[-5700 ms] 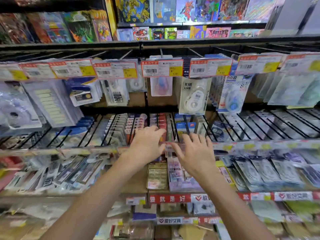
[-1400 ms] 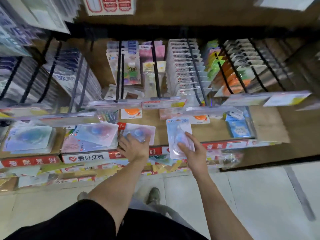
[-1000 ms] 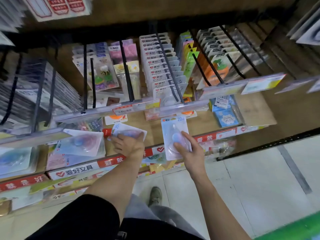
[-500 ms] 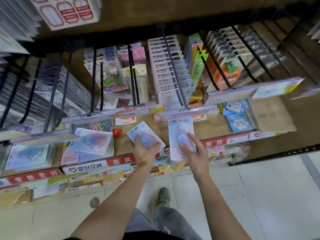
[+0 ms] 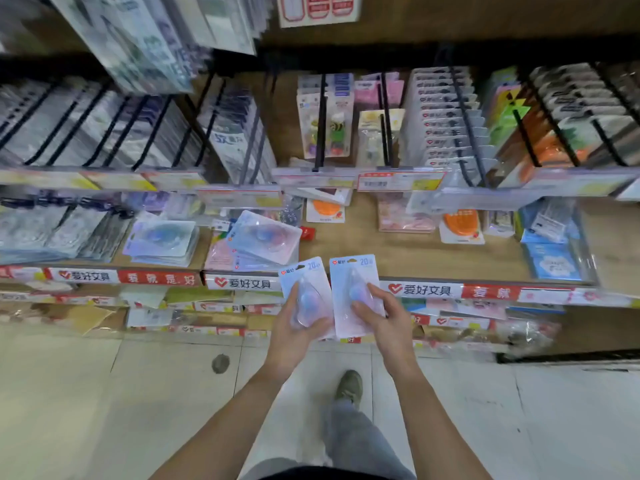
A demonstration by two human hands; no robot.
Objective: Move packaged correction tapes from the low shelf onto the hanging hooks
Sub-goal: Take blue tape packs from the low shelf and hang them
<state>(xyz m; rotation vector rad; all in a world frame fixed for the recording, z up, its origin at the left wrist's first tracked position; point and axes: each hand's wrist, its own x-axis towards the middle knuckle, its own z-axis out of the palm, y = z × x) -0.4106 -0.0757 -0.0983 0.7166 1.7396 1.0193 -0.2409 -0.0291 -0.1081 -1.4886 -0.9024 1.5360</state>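
Holding one pack apiece, both hands sit in front of the low shelf [image 5: 346, 247], above the tiled floor [image 5: 138, 393].

Head view: the left hand [image 5: 294, 327] grips the left pack [image 5: 304, 289] from below, thumb laid up across its clear blister, fingers curled behind the card. The right hand [image 5: 384, 320] pinches the right pack [image 5: 353, 282], thumb on the blister, fingers over the card's right edge. The two packs stand upright, side by side, edges touching or nearly so; which, I cannot tell. Both are clear of the shelf and off the hooks [image 5: 322, 123].

More packs remain on the shelf: a tilted stack [image 5: 263, 237] just behind the left pack, and another stack [image 5: 162, 240] further left. The hooks above carry rows of other carded goods, with price strips [image 5: 398, 180] at their front ends. A shoe [image 5: 349, 386] and trouser leg show below the forearms.
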